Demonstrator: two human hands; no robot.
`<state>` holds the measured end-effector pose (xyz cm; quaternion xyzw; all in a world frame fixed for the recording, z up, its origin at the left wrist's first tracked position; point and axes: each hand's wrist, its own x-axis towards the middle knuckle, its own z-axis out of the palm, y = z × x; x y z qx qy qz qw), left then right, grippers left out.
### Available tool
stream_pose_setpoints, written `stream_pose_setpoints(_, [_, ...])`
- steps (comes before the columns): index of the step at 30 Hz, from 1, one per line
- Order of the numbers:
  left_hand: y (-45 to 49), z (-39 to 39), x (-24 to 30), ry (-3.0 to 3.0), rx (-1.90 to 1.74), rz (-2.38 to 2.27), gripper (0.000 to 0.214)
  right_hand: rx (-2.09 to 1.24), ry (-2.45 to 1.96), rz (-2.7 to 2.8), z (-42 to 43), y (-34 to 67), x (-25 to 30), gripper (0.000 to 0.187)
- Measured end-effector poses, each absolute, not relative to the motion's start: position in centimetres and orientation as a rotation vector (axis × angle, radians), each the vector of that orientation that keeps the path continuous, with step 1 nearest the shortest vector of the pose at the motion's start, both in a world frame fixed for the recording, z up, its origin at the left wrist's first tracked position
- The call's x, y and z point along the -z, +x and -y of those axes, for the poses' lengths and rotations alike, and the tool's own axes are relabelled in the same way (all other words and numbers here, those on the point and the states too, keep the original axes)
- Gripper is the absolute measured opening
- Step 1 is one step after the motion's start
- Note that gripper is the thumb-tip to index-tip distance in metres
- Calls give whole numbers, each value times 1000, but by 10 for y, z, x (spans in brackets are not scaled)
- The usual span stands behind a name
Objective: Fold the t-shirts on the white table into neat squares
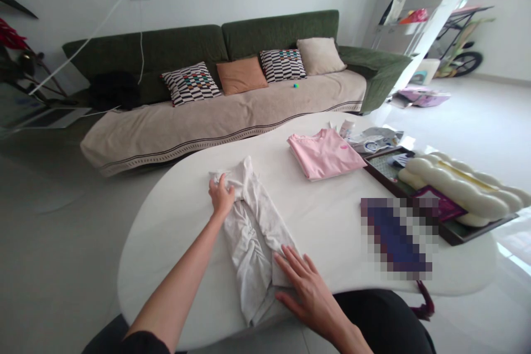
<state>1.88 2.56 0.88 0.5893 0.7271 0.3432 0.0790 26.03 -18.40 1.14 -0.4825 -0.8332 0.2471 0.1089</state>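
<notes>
A pair of light grey pants (249,238) lies lengthwise on the white table, wrinkled, with the waist end away from me and the legs toward me. At the waist end, my left hand (222,197) has its fingers bent into the bunched cloth, closed on it. My right hand (305,287) rests flat on the lower end of the right-side leg, fingers stretched out and slightly apart. A folded pink T-shirt (326,155) lies farther back, right of the pants.
The oval white table (174,243) carries a dark-rimmed tray (456,237) with a puffy cream-coloured object (460,182) at the right. A blurred dark blue item (396,235) lies before it. Plastic packaging (377,139) and a small white bottle (347,128) stand behind. A green sofa (182,44) is beyond.
</notes>
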Motion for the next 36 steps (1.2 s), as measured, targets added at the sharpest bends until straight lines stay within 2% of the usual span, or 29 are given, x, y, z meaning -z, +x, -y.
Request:
stream_pose_setpoints(6, [46, 44, -21, 2319, -557, -1782, 46, -665, -1483, 2502, 185, 249, -1, 81])
stream_pose_setpoints(13, [46, 176, -53, 2388, -157, -1404, 59, -648, -1537, 2567, 186, 245, -8, 83])
stream_pose_setpoints(18, [36, 233, -44, 2337, 64, -1392, 68, -629, -1655, 2621, 188, 236, -18, 83])
stream_pose_setpoints(26, [38, 247, -22, 2383, 7, -1499, 69, -684, -1794, 2676, 193, 225, -20, 115])
stream_pose_setpoints(32, [42, 248, -22, 2367, -109, -1557, 66, -498, -1765, 2672, 198, 225, -15, 110])
stream_pose_setpoints(36, [36, 252, -27, 2340, -137, -1541, 60, -425, -1665, 2634, 214, 229, -11, 93])
